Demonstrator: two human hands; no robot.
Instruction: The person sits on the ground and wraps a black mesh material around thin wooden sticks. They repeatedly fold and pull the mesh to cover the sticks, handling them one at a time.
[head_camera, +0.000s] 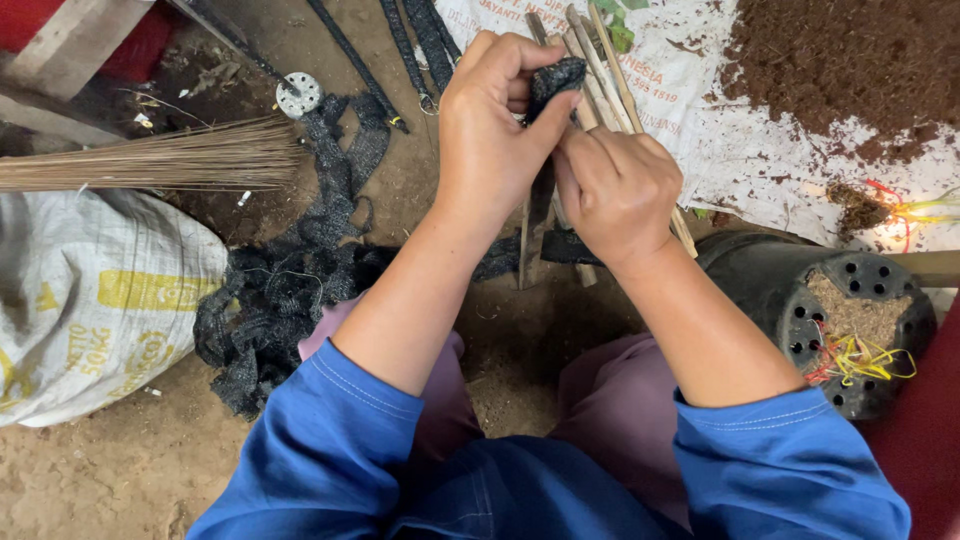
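My left hand (490, 130) pinches a small wad of black mesh netting (556, 78) between thumb and fingers, pressing it against the top of a bundle of thin bamboo sticks (596, 62). My right hand (618, 190) is closed around the same bundle just below, holding the sticks upright over my lap. A dark strip (537, 215) hangs down from between the hands. Both forearms come out of rolled blue sleeves.
A heap of black netting (270, 300) lies on the dirt at left, beside a white woven sack (90, 300) and a broom of thin fibres (170, 158). A black perforated pot (850, 320) lies tipped at right. A white sack sheet (760, 160) carries brown coco peat (850, 60).
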